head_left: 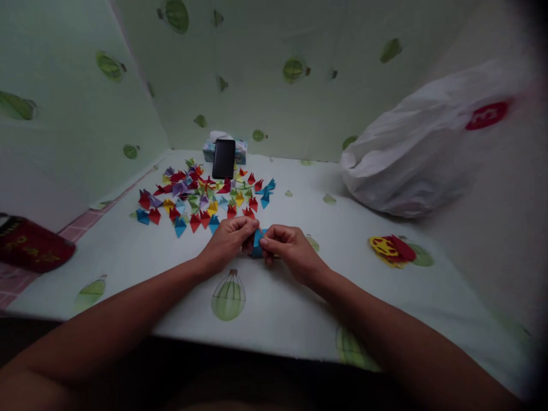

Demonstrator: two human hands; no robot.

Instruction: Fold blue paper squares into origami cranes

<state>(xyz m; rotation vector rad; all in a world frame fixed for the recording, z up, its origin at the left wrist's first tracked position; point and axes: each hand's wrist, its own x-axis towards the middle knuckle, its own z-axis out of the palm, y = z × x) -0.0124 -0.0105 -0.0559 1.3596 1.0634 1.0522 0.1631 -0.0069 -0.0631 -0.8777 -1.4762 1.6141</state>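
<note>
Between my two hands is a small piece of blue origami paper [257, 246], partly covered by my fingers. My left hand [233, 235] pinches its left side, thumb on top. From the right, my right hand [287, 246] grips the same paper between thumb and bent forefinger. The folds under my fingertips are too small to make out. Just beyond my hands lies a spread of folded paper cranes [194, 200] in red, blue, yellow, green and purple.
A black phone [224, 159] leans against a tissue box [241, 152] at the back. On the right, a big white plastic bag [406, 148] stands by the wall, with yellow and red cut-out shapes [385, 246] nearer me. A dark red container [38, 245] is at far left.
</note>
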